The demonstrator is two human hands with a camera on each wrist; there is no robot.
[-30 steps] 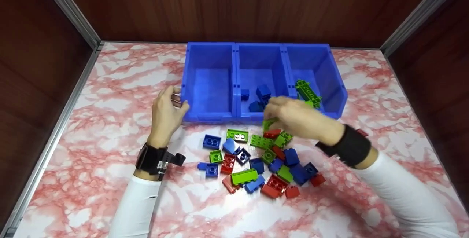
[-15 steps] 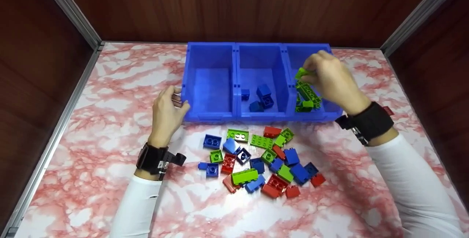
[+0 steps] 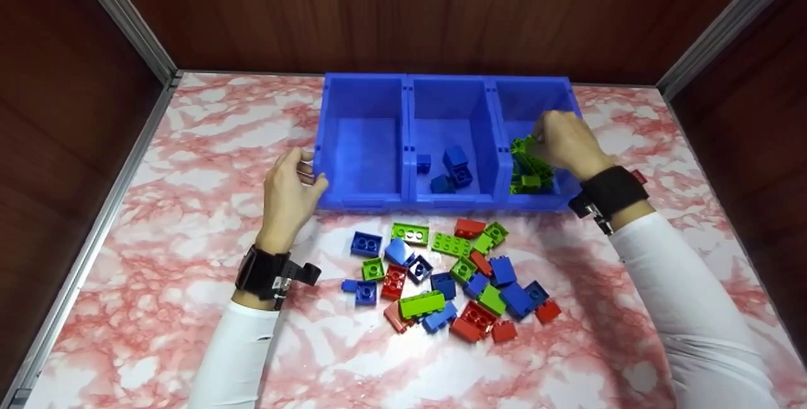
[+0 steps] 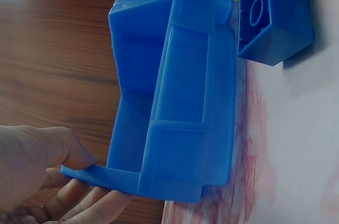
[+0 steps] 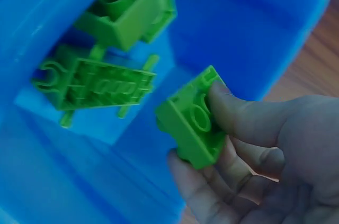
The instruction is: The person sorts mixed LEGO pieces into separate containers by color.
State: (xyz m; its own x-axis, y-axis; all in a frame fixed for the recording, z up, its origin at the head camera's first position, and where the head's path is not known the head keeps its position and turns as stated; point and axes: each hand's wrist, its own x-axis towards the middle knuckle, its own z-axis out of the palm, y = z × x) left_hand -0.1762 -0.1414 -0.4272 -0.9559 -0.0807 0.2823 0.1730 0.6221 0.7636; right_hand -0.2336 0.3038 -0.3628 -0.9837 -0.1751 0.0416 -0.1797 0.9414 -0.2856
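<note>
My left hand point(image 3: 290, 195) grips the left side wall of a blue three-compartment bin point(image 3: 359, 201). In the left wrist view the thumb lies over the bin's rim point(image 4: 114, 177), with the fingers beneath it. Inside the right compartment is my right hand point(image 3: 567, 144). The right wrist view shows its thumb and fingers pinching a green toy brick point(image 5: 193, 121). Below that brick lie a green wheel-base piece point(image 5: 103, 83) with axle stubs and another green brick point(image 5: 130, 15). Several blue bricks point(image 3: 455, 157) sit in the middle compartment.
In front of the bin, red, blue and green bricks lie scattered on the marbled table point(image 3: 189, 220), among them a long green brick point(image 3: 422, 303) and a red brick point(image 3: 394, 281). Wood-grain panels point(image 3: 403, 12) stand behind and at both sides.
My right hand has gone from the front of the bin up over the right compartment, then lower into it, carrying a green brick from the pile. The left hand stays on the bin wall.
</note>
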